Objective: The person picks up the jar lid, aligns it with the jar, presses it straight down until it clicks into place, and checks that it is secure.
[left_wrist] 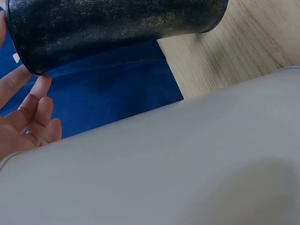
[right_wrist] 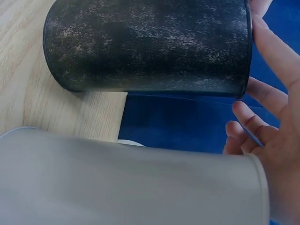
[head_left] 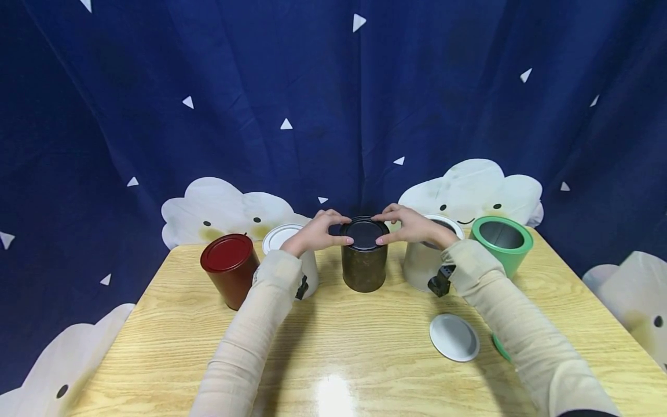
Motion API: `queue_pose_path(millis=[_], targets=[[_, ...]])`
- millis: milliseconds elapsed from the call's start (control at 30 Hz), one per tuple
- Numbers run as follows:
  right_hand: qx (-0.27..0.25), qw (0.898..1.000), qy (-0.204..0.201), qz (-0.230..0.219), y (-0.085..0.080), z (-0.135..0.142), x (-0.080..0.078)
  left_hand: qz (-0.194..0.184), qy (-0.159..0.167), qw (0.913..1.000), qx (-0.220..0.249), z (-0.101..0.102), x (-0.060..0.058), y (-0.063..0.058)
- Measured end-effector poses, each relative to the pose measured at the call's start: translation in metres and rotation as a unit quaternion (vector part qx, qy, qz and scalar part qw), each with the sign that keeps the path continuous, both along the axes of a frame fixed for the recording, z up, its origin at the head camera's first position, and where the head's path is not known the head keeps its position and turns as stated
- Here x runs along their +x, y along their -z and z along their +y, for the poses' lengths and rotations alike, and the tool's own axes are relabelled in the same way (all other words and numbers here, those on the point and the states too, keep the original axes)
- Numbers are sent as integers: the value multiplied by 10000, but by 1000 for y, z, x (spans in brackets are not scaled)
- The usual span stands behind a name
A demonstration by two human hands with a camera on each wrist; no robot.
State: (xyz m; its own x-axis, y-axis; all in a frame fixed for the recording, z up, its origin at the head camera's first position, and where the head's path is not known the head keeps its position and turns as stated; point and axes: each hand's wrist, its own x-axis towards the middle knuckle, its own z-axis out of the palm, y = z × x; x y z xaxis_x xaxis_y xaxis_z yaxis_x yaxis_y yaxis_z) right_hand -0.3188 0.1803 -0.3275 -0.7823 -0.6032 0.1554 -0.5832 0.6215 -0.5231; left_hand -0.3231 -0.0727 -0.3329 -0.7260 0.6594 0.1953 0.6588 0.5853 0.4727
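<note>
A black can (head_left: 364, 271) with a mottled dark wall stands upright at the middle of the row, a black lid (head_left: 364, 234) on its top. My left hand (head_left: 319, 230) holds the lid's left edge, thumb at the near side and forefinger at the far side. Opposite it, my right hand (head_left: 409, 225) grips the right edge the same way. In the left wrist view, fingertips (left_wrist: 43, 82) sit right at the rim of the can (left_wrist: 117, 26). The right wrist view has fingers (right_wrist: 267, 96) at the rim too, with the other fingers loosely bent below.
Left of the black can stand a lidded white can (head_left: 311, 272) and a lidded dark red can (head_left: 231, 281). To the right are an uncovered white can (head_left: 417, 266) and an uncovered green can (head_left: 515, 262). A white lid (head_left: 454, 337) and a partly hidden green lid (head_left: 500, 347) lie on the table.
</note>
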Motion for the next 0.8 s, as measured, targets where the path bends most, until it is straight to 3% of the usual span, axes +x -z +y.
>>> queue_pose_path(millis=[567,800], targets=[[96,9999,71,-44,-4,-6,2,-401,-320,9985,-185,6,1,-6],[20,9998,131,-171,-2,-6,0,-315,-340,9987,-201,7,3,-8]])
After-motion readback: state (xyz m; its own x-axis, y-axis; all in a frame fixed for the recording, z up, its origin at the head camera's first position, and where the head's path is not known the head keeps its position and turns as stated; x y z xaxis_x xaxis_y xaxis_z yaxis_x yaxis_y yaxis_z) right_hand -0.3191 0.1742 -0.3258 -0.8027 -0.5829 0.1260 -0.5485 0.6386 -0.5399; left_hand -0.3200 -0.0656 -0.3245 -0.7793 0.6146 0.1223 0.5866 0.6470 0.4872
